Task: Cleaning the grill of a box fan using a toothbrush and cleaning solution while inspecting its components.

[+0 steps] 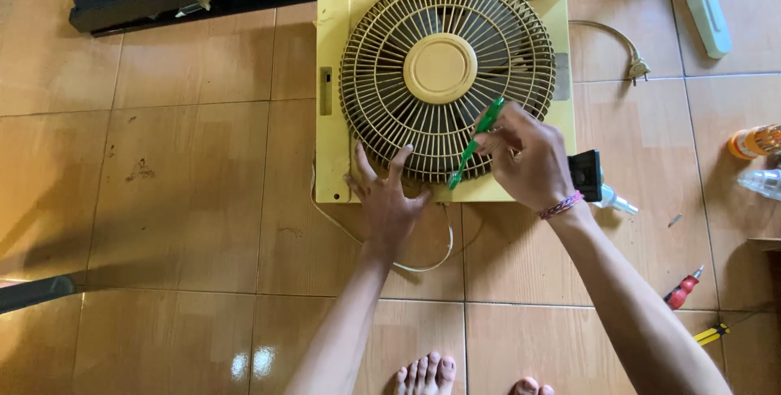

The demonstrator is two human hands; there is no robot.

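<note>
A person is kneeling over a yellow box fan (335,53) lying flat on the tiled floor (187,192), its round grille (446,69) facing up. The right hand (527,157) is gripping a green toothbrush (477,141) against the grille's lower ribs, while the left hand (389,198) is pressing, fingers spread wide, on the grille's near edge. The thin ribs could be bending or snapping under hard scrubbing (the bracing palm seems to be guarding against a slip). An orange-capped bottle (755,141) is lying at the far right, its label unreadable; a red screwdriver (682,289) is resting nearby.
</note>
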